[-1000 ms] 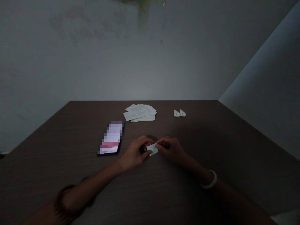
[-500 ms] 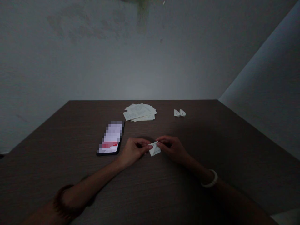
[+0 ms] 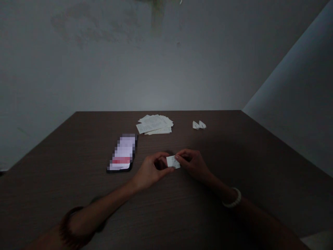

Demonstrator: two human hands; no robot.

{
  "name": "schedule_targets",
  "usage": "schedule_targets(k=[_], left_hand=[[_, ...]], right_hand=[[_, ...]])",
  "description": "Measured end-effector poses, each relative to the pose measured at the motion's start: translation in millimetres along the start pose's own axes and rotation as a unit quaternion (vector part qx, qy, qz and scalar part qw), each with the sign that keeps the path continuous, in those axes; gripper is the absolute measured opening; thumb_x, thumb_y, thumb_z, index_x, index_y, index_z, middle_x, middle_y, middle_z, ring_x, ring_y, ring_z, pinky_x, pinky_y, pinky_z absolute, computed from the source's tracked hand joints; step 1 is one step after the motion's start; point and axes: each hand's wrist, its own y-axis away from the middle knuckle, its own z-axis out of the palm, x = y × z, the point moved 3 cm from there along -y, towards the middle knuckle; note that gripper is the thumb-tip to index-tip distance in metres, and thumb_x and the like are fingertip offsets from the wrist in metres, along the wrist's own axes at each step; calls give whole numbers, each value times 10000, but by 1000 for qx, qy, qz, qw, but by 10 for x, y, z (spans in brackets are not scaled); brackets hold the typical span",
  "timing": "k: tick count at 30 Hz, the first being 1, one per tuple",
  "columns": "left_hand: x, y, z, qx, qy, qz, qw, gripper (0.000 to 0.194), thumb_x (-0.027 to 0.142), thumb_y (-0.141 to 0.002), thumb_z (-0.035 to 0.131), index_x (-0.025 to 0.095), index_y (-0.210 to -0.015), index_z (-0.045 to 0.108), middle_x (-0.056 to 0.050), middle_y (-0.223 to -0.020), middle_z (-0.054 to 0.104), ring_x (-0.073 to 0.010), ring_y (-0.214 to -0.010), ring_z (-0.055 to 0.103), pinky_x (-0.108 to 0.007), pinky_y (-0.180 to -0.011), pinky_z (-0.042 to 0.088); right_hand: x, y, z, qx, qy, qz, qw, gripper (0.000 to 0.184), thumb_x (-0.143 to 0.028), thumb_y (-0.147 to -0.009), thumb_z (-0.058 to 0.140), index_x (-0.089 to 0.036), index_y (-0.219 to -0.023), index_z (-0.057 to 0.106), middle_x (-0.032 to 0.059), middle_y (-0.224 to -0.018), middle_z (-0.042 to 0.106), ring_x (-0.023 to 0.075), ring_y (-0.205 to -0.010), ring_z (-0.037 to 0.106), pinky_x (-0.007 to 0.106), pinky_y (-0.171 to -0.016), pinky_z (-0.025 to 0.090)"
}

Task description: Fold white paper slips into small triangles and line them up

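Observation:
Between my hands, just above the table, is a small piece of folded paper [image 3: 172,161] with print on it. My right hand [image 3: 194,163] pinches its right side between thumb and fingers. My left hand [image 3: 152,169] is curved around its left side, with the thumb along the lower edge and the fingers behind the upper left; the fingertips are partly hidden. Two small folded paper pieces [image 3: 199,125] stand side by side farther back on the right. A loose pile of printed paper slips [image 3: 155,124] lies at the back, left of them.
A phone [image 3: 122,152] with a lit, blurred screen lies left of my left hand. The dark wooden table [image 3: 78,146] meets a stained grey wall [image 3: 161,69] at its far edge. A slanted pale surface [image 3: 291,80] rises at the right.
The paper has turned from a slanted shape with a pointed lower corner to a flatter rectangle. My left thumb has moved down and right, opening a wider gap from its fingers.

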Motion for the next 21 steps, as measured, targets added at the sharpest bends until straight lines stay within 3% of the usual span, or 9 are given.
schedule_targets(k=[9,13,21], left_hand=[[-29,4,-9,8,-6,2,1000,358,266,-765,701,145,-1084,594,3,-708,660,-125,-646,580,-258,-634,456],[-49,5,-25,20,-12,21,999,452,306,-753,727,152,-1150,574,-14,-771,677,-120,-635,563,-253,-611,455],[-35,-20,-53,27,18,-20,999,268,330,-784,685,137,-969,697,-31,-763,687,-143,-668,593,-238,-607,449]], right_hand=[[26,10,-2,13,-13,9,1000,153,-302,-818,616,-162,-786,670,27,-714,714,157,-654,665,235,-600,496],[22,2,-16,21,-8,12,1000,158,-311,-815,617,-168,-776,673,33,-734,717,166,-677,670,253,-631,508],[53,-5,-15,9,-47,22,999,195,-351,-824,619,-163,-794,663,26,-739,709,159,-685,663,250,-649,507]])
